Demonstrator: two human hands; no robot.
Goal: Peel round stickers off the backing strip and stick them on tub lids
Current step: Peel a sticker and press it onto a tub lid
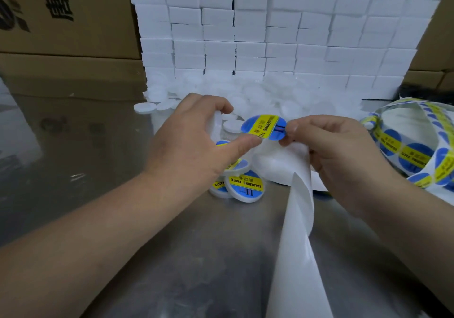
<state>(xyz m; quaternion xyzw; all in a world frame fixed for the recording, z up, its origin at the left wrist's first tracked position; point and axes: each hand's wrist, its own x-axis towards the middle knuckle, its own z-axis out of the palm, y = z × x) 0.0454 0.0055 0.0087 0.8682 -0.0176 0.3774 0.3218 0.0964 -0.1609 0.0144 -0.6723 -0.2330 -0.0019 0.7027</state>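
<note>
Backing strip; sticker in right grip

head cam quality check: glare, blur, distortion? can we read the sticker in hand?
Head view: sticker pinched by the right hand is sharp, print legible; white tub in the left hand and lid pile are blown out, edges merging; steel table mirrors the cartons with hazy glare; white block wall bows from wide-angle distortion.
</note>
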